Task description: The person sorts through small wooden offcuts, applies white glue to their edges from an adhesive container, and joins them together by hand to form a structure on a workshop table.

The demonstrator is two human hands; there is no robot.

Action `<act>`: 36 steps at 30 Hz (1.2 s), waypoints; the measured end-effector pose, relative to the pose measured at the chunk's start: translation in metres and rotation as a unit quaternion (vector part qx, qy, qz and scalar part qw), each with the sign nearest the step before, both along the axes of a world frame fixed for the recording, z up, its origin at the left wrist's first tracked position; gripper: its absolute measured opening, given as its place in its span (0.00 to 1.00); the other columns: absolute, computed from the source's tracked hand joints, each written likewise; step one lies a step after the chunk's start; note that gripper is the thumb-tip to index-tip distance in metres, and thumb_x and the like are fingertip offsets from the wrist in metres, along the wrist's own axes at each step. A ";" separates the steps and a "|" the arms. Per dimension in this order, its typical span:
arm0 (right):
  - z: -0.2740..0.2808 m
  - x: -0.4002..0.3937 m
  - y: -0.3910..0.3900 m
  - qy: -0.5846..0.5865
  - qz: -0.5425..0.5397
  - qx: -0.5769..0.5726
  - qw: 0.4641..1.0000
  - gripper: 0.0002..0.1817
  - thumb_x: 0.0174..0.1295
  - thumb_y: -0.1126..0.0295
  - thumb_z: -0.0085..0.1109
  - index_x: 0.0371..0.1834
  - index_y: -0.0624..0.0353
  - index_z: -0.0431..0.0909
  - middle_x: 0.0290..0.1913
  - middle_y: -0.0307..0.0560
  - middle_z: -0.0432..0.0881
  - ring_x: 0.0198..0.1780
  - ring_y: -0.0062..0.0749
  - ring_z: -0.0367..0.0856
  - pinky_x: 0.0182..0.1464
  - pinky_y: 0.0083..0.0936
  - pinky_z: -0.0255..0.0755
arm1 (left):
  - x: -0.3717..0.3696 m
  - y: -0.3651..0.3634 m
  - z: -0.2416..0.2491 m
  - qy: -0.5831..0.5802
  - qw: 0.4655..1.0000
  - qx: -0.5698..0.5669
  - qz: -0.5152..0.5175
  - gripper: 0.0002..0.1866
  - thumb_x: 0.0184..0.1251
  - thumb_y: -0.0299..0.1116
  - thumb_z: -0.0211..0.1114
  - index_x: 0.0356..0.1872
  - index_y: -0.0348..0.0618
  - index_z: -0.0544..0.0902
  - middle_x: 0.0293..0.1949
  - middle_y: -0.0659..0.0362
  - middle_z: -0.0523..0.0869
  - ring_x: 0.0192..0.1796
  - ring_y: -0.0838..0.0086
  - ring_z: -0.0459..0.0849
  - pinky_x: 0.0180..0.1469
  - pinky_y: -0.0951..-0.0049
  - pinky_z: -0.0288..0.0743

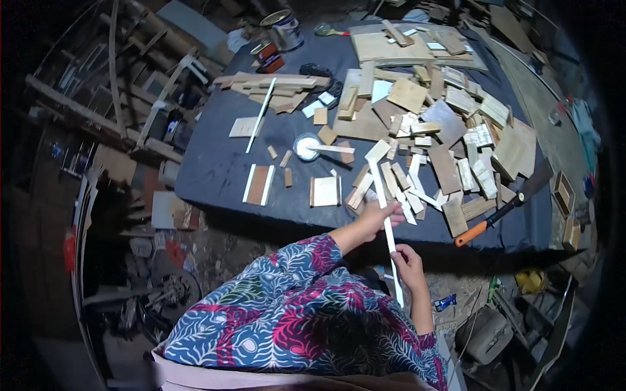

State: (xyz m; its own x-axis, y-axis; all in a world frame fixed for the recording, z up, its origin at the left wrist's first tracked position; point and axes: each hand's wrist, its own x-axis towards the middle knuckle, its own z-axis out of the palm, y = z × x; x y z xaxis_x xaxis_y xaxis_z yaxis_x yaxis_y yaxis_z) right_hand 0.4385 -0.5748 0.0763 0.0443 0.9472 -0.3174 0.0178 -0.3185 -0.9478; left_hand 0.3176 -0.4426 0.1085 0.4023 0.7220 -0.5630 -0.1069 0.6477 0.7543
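A long, narrow white strip [381, 186] runs from the pile of wood pieces at the table's front edge down towards my body. My left hand [375, 220] is closed around its middle, with the fingers bent over it. Lower down, my right hand [409, 262] pinches the same strip between thumb and fingers. Left of the hands lie a pale wooden panel [325, 191] with dark edge strips and a brown panel [259, 184] with white edge strips. Behind them is a small round tub [305, 147] of white stuff, with a flat stick [336, 149] across it.
A dark cloth covers the table [215, 156]. Wood offcuts [445, 168] are heaped on its right side. A saw with an orange handle [471, 234] lies at the front right edge. Cans [285, 32] stand at the back, and another white strip [261, 115] lies at left.
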 end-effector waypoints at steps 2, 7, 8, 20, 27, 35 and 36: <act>0.006 -0.004 -0.003 -0.025 -0.029 -0.010 0.999 0.06 0.59 0.72 0.51 0.35 0.63 0.73 0.21 0.35 0.72 0.24 0.17 0.71 0.27 0.19 0.67 | -0.006 -0.013 0.002 0.015 0.999 0.017 -0.022 0.17 0.62 0.35 0.58 0.50 0.40 0.71 0.38 0.59 0.78 0.40 0.74 0.80 0.37 0.77 0.78; -0.032 0.015 -0.021 -0.372 -0.151 0.147 0.904 0.07 0.61 0.70 0.48 0.35 0.63 0.71 0.24 0.50 0.73 0.26 0.34 0.74 0.30 0.29 0.67 | -0.083 -0.008 -0.027 0.088 0.993 0.052 0.056 0.09 0.62 0.34 0.57 0.40 0.41 0.74 0.32 0.59 0.78 0.27 0.76 0.78 0.29 0.78 0.73; -0.035 0.018 -0.028 -0.335 -0.179 0.077 0.922 0.07 0.61 0.70 0.47 0.35 0.63 0.71 0.25 0.51 0.73 0.27 0.37 0.74 0.31 0.30 0.67 | -0.115 0.002 -0.049 0.105 0.989 0.058 0.084 0.08 0.63 0.33 0.55 0.38 0.40 0.74 0.30 0.59 0.78 0.23 0.76 0.77 0.26 0.79 0.72; -0.051 -0.098 -0.026 -0.138 -0.288 0.016 0.947 0.06 0.61 0.71 0.51 0.36 0.62 0.69 0.28 0.36 0.70 0.29 0.17 0.66 0.31 0.14 0.62 | -0.248 0.102 -0.097 0.155 0.950 0.210 0.171 0.10 0.58 0.31 0.62 0.37 0.35 0.77 0.29 0.60 0.80 0.31 0.80 0.77 0.34 0.81 0.72; -0.051 -0.189 0.008 -0.167 -0.284 0.000 0.944 0.06 0.60 0.71 0.53 0.35 0.62 0.70 0.25 0.38 0.71 0.28 0.17 0.67 0.30 0.16 0.63 | -0.287 0.112 -0.105 0.120 0.978 0.139 0.098 0.10 0.64 0.35 0.56 0.33 0.37 0.78 0.24 0.63 0.77 0.25 0.83 0.73 0.27 0.85 0.66; -0.051 -0.241 0.019 -0.316 -0.183 -0.021 0.931 0.05 0.58 0.72 0.49 0.32 0.62 0.71 0.23 0.54 0.72 0.23 0.42 0.71 0.27 0.30 0.64 | -0.282 0.136 -0.141 0.120 0.973 0.191 -0.048 0.09 0.63 0.32 0.54 0.39 0.38 0.75 0.25 0.59 0.77 0.24 0.77 0.74 0.28 0.78 0.69; -0.053 -0.243 0.021 -0.337 -0.172 -0.012 0.925 0.05 0.58 0.72 0.49 0.32 0.62 0.71 0.24 0.54 0.72 0.23 0.43 0.71 0.27 0.30 0.64 | -0.278 0.136 -0.138 0.133 0.940 0.300 -0.092 0.12 0.60 0.29 0.56 0.44 0.38 0.73 0.32 0.55 0.77 0.28 0.74 0.76 0.32 0.76 0.71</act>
